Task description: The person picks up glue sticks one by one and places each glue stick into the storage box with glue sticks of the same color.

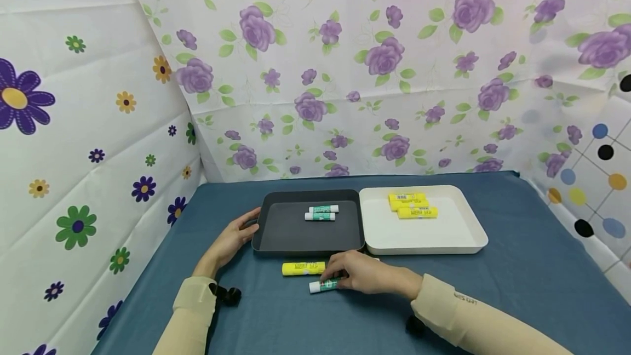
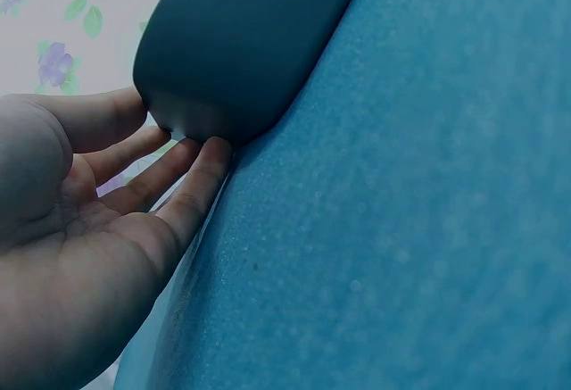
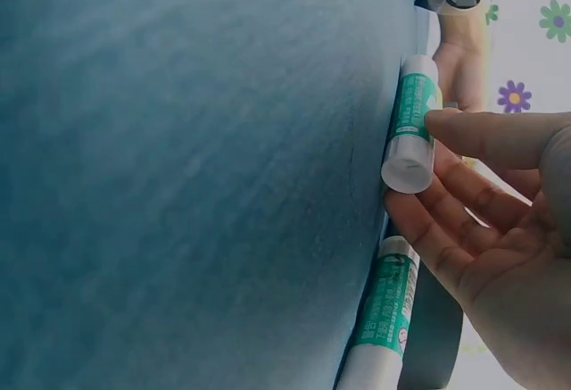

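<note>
Right hand (image 1: 362, 273) nearest, I have thumb and fingers pinching a white-ended green tube (image 1: 322, 286) on the worktop (image 1: 266, 322), just before a yellow tube (image 1: 303, 268). I judge it light, stiff and smooth enough to roll; its labelled middle seems the surest hold. Farther off, the left hand (image 1: 229, 242), fingers loosely extended, touches the dark tray (image 1: 281, 232), which holds two similar tubes (image 1: 321, 216).
</note>
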